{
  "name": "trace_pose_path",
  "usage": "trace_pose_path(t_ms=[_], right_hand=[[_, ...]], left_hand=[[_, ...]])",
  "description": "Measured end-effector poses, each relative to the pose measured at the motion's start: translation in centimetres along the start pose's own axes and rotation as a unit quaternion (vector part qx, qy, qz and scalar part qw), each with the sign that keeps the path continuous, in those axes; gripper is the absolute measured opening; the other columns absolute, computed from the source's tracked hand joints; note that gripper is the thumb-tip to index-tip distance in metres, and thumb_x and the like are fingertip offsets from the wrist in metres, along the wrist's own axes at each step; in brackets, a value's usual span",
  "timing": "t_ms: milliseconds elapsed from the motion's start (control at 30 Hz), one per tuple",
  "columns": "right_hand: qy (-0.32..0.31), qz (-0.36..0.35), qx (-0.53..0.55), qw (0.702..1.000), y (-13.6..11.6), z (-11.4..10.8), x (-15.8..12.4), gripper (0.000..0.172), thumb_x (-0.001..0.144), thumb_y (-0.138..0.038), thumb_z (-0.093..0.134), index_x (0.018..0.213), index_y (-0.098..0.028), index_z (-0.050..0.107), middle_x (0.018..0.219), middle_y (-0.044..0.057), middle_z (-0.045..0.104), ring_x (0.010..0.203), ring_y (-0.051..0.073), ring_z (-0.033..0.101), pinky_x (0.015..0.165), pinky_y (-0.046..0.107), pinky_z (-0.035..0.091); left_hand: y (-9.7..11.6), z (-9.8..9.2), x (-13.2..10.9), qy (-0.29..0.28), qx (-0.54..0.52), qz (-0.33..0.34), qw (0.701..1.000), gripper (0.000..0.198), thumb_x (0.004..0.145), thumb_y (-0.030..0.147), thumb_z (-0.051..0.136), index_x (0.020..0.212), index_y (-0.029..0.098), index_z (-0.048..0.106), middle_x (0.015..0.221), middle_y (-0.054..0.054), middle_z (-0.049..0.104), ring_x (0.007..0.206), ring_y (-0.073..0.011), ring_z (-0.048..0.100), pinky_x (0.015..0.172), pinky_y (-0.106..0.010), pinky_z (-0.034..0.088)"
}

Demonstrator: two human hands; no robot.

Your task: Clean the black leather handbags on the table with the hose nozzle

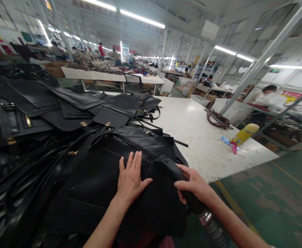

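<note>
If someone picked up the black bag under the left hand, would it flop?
The black bag would probably sag somewhat, since its upper edge curves softly. Its smooth, shiny panel might slide a little under the left hand.

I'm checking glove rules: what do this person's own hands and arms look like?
The left hand and right hand wear no gloves, and no rings, watch or bracelet show. The left forearm and right forearm look bare, with no sleeve plainly visible.
</note>
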State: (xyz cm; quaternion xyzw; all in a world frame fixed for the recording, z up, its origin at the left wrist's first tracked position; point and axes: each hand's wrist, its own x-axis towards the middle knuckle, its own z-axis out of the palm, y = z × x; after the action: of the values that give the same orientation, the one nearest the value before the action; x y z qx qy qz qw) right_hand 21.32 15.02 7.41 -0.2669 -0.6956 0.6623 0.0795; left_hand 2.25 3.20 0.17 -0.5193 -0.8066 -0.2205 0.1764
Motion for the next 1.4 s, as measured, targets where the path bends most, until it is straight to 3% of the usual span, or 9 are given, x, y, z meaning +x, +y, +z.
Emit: trace_pose_path(t_ms=[300,533,767,833,967,1033,1133,1267,1400], right_hand=[[0.038,-0.071,0.053,0.995,-0.8,-0.2,5.4,0.054,0.064,-0.025,0.063,0.114,-0.017,0.046,0.056,-0.004,0.058,0.038,0.013,0.054,0.035,0.023,0.045],[0.089,-0.052,0.063,0.993,0.2,-1.2,1.1,0.066,0.066,-0.028,0.063,0.125,-0.017,0.036,0.048,-0.004,0.058,0.034,0.013,0.051,0.035,0.023,0.043],[0.127,-0.028,0.074,0.989,1.9,-0.4,-1.3,0.078,0.062,-0.029,0.066,0.129,-0.014,0.03,0.044,-0.005,0.056,0.032,0.013,0.049,0.034,0.022,0.042],[0.135,-0.034,0.078,0.987,1.7,-0.4,-1.6,0.078,0.062,-0.027,0.067,0.13,-0.014,0.029,0.047,-0.004,0.057,0.034,0.012,0.049,0.034,0.022,0.042],[0.155,-0.061,0.071,0.983,0.0,-0.6,-2.6,0.073,0.065,-0.022,0.067,0.129,-0.018,0.032,0.058,-0.002,0.059,0.041,0.011,0.052,0.037,0.022,0.045],[0.166,-0.078,0.061,0.981,-1.2,-0.4,-3.0,0.07,0.066,-0.019,0.066,0.128,-0.02,0.034,0.062,-0.002,0.059,0.044,0.011,0.052,0.039,0.022,0.046],[0.156,-0.093,0.055,0.982,-2.6,0.6,-2.6,0.069,0.067,-0.016,0.064,0.128,-0.022,0.034,0.064,-0.003,0.058,0.046,0.011,0.053,0.041,0.022,0.047],[0.075,-0.089,0.085,0.99,-2.3,3.5,0.5,0.071,0.063,-0.014,0.066,0.127,-0.025,0.036,0.074,-0.001,0.059,0.045,0.009,0.052,0.039,0.021,0.045],[0.035,-0.113,0.099,0.988,0.3,6.8,5.0,0.073,0.061,-0.013,0.066,0.126,-0.025,0.038,0.078,-0.001,0.059,0.045,0.009,0.051,0.037,0.02,0.044]], left_hand=[[0.1,0.1,0.1,-0.003,0.026,-0.002,1.0,0.087,0.065,0.054,0.056,0.134,0.011,0.026,0.138,-0.016,0.031,0.129,-0.0321,0.019,0.104,-0.054,0.006],[0.0,0.2,3.4,-0.009,0.023,0.003,1.0,0.065,0.067,0.053,0.055,0.121,0.019,0.047,0.132,-0.015,0.04,0.126,-0.0355,0.023,0.1,-0.058,0.008],[-0.7,-0.1,7.6,-0.08,-0.051,0.145,0.985,0.016,0.073,0.037,0.056,0.076,0.021,0.059,0.079,-0.004,0.058,0.08,-0.019,0.052,0.077,-0.033,0.034],[-1.5,-0.2,8.7,-0.052,-0.052,0.107,0.991,0.018,0.077,0.035,0.051,0.068,0.02,0.057,0.074,-0.003,0.058,0.075,-0.0174,0.052,0.071,-0.03,0.033],[-4.3,-0.3,10.3,0.078,-0.036,-0.127,0.988,0.028,0.082,0.042,0.04,0.076,0.021,0.058,0.082,-0.003,0.061,0.076,-0.0182,0.055,0.062,-0.027,0.033],[-5.5,0.0,10.6,0.07,-0.013,-0.18,0.981,0.029,0.081,0.043,0.04,0.079,0.022,0.059,0.084,-0.004,0.062,0.075,-0.0195,0.056,0.06,-0.028,0.033],[-6.2,0.9,10.5,0.036,-0.038,-0.142,0.988,0.024,0.079,0.038,0.043,0.082,0.021,0.06,0.086,-0.005,0.063,0.079,-0.02,0.056,0.064,-0.028,0.036],[-5.7,1.5,10.6,0.074,-0.175,-0.123,0.974,0.023,0.078,0.025,0.043,0.095,0.02,0.057,0.085,-0.004,0.062,0.08,-0.0171,0.057,0.071,-0.027,0.04],[-6.0,-1.2,9.0,0.133,-0.175,-0.072,0.973,0.024,0.078,0.02,0.043,0.097,0.016,0.057,0.093,-0.006,0.06,0.089,-0.017,0.055,0.082,-0.029,0.04]])
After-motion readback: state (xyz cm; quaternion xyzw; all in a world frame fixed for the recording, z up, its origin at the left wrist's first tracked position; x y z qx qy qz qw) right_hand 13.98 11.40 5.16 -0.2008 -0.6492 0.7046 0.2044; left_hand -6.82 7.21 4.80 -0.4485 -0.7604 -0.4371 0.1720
